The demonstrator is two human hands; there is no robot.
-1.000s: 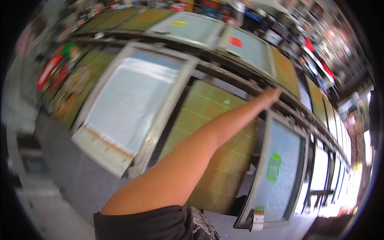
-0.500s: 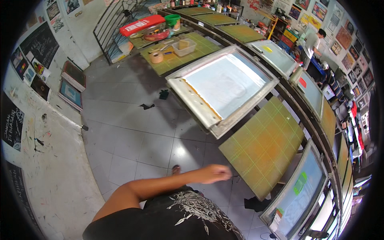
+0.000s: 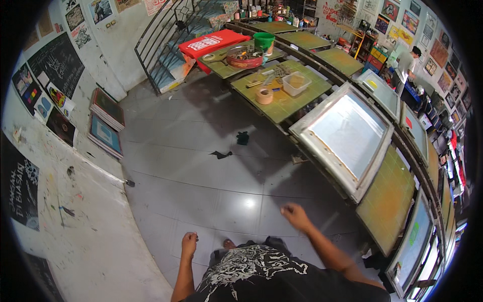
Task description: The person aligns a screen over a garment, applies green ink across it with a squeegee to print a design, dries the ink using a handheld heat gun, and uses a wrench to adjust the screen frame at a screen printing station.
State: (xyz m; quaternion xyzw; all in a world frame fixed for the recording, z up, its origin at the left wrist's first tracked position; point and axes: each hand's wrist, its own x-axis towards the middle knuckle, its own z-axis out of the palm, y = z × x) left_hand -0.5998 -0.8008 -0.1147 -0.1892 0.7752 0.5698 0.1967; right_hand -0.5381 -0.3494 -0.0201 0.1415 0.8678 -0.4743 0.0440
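Note:
Low in the head view, my left hand (image 3: 189,244) hangs beside my black printed shirt (image 3: 249,274), fingers curled in and nothing visible in them. My right hand (image 3: 297,217) is out in front over the tiled floor, slightly blurred, its fingers bent together and no object showing. Neither hand touches anything. Closest to the right hand, up and to its right, is a silk-screen frame (image 3: 347,138) with a pale mesh. Beside that frame lies a green-and-orange printing board (image 3: 391,201) marked with grid lines.
A farther board (image 3: 282,108) carries a tape roll (image 3: 264,96) and a clear plastic tub (image 3: 296,83). Behind it are a red cloth (image 3: 214,43) and a green bucket (image 3: 264,42). Dark scraps (image 3: 242,138) lie on the floor. Framed screens (image 3: 106,108) lean at the left wall. Another person (image 3: 406,64) stands far right.
My view has swung left, so the boards and frames sit farther right. My left arm no longer crosses my body; its hand is now low at the left. My right hand has come into view.

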